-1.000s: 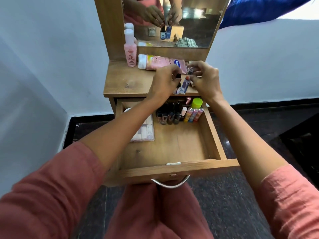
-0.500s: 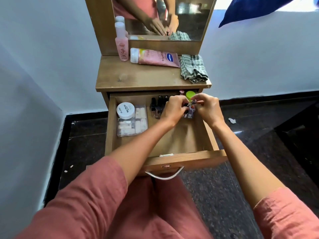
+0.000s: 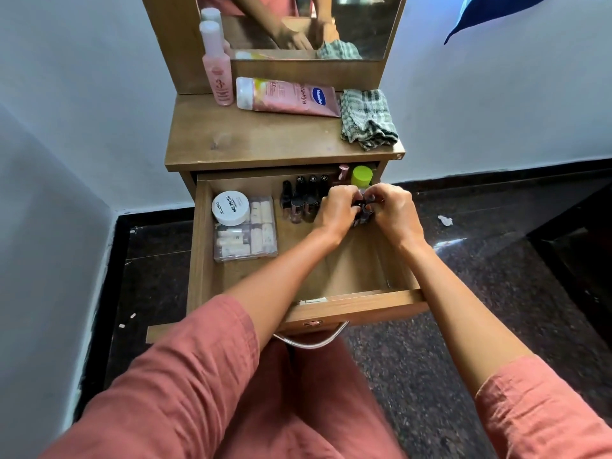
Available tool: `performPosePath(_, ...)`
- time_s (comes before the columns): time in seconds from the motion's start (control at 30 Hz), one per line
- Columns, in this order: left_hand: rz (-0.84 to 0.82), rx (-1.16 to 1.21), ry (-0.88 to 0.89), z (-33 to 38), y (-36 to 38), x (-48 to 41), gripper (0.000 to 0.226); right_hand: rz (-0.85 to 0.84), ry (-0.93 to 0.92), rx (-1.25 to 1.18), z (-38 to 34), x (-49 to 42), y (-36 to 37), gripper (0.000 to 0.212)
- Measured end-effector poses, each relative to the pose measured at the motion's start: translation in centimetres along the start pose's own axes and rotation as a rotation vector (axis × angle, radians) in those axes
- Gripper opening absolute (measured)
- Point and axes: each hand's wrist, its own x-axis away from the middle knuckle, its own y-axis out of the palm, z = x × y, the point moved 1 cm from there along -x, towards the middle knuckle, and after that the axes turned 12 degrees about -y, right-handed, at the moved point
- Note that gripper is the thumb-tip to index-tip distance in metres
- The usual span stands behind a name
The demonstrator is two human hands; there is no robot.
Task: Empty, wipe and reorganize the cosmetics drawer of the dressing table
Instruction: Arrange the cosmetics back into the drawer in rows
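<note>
the dressing table top (image 3: 265, 140) carries a pink bottle (image 3: 217, 66), a lying tube (image 3: 288, 96) and a checked cloth (image 3: 367, 119).

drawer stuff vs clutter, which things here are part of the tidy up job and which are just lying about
Part of the job:
- drawer
- small bottles held by left hand and right hand
- nail polish row
- white jar
- clear box
- checked cloth

Just lying about:
- paper scrap on the floor
- blue fabric
</note>
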Motion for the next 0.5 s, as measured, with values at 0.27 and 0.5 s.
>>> performPosePath(0.27,0.045,-0.032,0.056,-0.10,0.00,0.08,0.024,-0.008,-0.014,0.061,-0.59,0.03,-0.18,0.028)
performPosePath(0.5,0.072,-0.013,0.108,0.16,-0.76,0.46,0.019,-0.008,0.018,0.032,-0.83,0.25,-0.61,0.031)
